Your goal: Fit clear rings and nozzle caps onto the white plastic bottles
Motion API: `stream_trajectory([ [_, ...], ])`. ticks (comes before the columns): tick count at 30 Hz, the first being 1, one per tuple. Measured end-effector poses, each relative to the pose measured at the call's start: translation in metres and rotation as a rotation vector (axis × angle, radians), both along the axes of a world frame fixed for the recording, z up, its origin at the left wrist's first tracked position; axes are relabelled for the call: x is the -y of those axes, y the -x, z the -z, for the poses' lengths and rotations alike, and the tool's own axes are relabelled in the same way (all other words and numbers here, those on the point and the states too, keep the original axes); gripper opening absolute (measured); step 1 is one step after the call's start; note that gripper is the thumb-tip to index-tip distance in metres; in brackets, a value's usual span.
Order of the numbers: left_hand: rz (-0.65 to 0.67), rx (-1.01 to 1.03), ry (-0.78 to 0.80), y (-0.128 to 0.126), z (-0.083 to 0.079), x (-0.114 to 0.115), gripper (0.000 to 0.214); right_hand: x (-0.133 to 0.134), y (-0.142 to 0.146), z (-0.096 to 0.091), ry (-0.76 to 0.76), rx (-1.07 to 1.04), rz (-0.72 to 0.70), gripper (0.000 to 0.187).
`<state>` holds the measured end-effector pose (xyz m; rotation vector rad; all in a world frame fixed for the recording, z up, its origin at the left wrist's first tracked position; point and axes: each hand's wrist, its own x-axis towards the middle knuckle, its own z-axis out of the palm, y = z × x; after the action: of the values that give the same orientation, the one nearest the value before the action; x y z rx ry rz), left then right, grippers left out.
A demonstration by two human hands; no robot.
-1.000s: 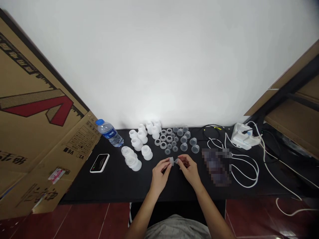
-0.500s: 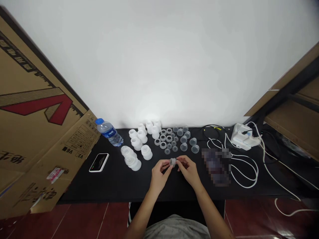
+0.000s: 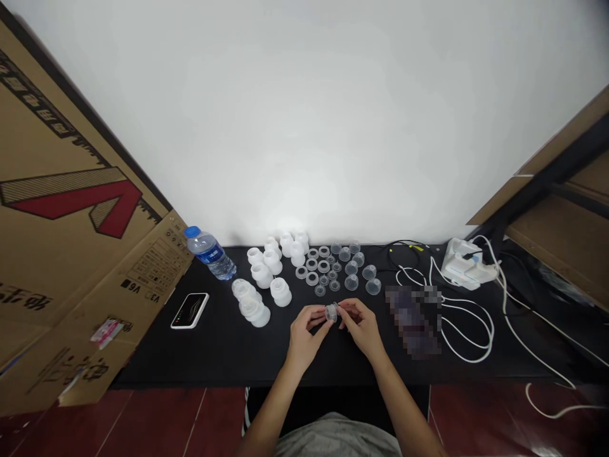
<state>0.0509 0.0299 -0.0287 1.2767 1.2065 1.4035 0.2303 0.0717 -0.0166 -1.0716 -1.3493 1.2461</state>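
Observation:
Over the front part of the table, my left hand (image 3: 303, 335) pinches a small clear plastic ring (image 3: 330, 312) between thumb and fingers. My right hand (image 3: 363, 330) is closed at the ring's right side, fingertips on a thin clear disc-like edge; whether that is a separate piece I cannot tell. Just beyond my hands lie several loose clear rings (image 3: 312, 278) and smaller clear flanged discs (image 3: 320, 290). Several clear domed cups (image 3: 373, 287) sit to their right. White wide-necked plastic pieces (image 3: 280, 292) stand in a group to the left.
A water bottle (image 3: 210, 254) with a blue cap leans at the back left, behind a white device with a dark screen (image 3: 189, 311). At right are a blurred-out dark object (image 3: 413, 320), white cables (image 3: 469, 301) and a white adapter (image 3: 469, 262). A cardboard box (image 3: 85, 254) borders the left side.
The clear ring has tilted slightly between my fingers, and a thin disc-like edge now shows on its right. My hands have hardly moved; the view has shifted a little.

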Motion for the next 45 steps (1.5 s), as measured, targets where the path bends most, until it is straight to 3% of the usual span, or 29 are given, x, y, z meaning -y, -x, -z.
stream_trajectory([
  [6,-0.009,0.033,-0.007,0.001,0.004,0.001,0.029,0.005,-0.003,-0.007,0.046,-0.044,-0.203,0.033],
  [11,-0.027,0.067,-0.009,0.001,0.004,0.001,0.029,0.005,-0.007,0.003,0.045,-0.078,-0.286,0.036],
  [17,0.029,0.019,-0.018,0.002,-0.004,0.003,0.029,0.002,-0.007,0.010,0.044,-0.113,-0.245,0.038],
  [27,-0.057,-0.130,-0.076,0.004,-0.007,0.003,0.021,0.003,-0.009,0.005,0.018,-0.005,-0.258,0.042],
  [34,-0.075,-0.170,-0.097,0.003,-0.004,0.003,0.021,0.002,-0.009,-0.003,-0.168,0.102,-0.196,0.046],
  [45,-0.070,-0.222,-0.088,0.000,-0.007,0.005,0.021,0.003,-0.009,-0.003,-0.095,0.149,-0.212,0.039],
])
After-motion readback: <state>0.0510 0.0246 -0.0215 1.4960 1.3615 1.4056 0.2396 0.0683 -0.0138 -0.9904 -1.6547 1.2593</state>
